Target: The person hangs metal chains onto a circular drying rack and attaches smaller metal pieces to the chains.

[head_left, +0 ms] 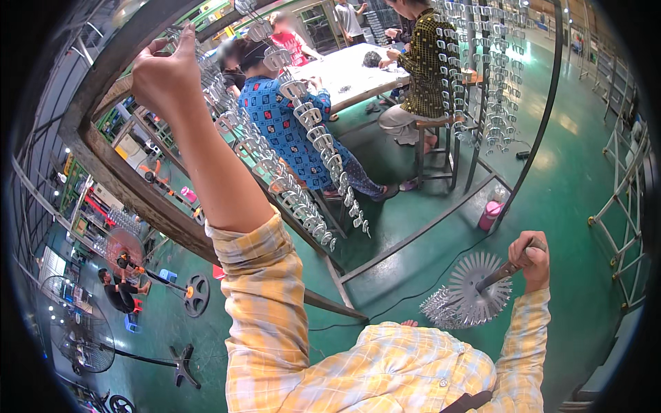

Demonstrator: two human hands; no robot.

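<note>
My left hand (165, 74) is raised at the upper left, beside the top bar of a dark metal rack (131, 175). Its fingers are bent together near the top of the hanging metal pieces; what they hold is too small to make out. Strands of linked silvery clips (313, 124) hang down to the right of my left forearm. Low on the right, my right hand (530, 260) is wrapped round a metal rod (497, 274). The rod carries a stack of round, slotted silver discs (475, 289), held out above the green floor.
More clip strands (506, 76) hang at the upper right. Beyond the rack, people sit at a white table (344, 72), one on a stool (441, 127). A pink bottle (490, 215) stands by the rack's lower bar. Standing fans (79, 344) are on the left; a cable crosses the floor.
</note>
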